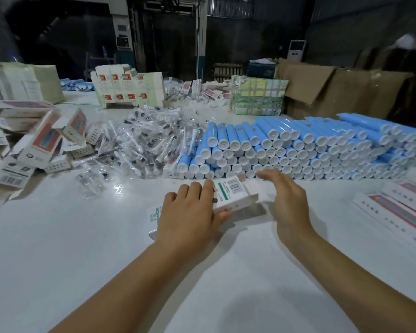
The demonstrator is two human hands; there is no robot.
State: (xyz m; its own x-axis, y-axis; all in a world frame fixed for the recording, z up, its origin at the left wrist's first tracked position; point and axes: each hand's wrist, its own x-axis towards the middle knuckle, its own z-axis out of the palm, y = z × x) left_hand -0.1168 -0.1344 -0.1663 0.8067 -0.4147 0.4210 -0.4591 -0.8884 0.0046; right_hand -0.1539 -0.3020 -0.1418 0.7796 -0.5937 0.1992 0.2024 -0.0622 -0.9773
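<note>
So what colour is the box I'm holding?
The box is white with a green stripe and barcode; head view.

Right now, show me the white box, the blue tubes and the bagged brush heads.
white box [234,191]: head view, barcoded top face.
blue tubes [298,150]: head view, capped ends mid-stack.
bagged brush heads [139,140]: head view, middle of pile.
</note>
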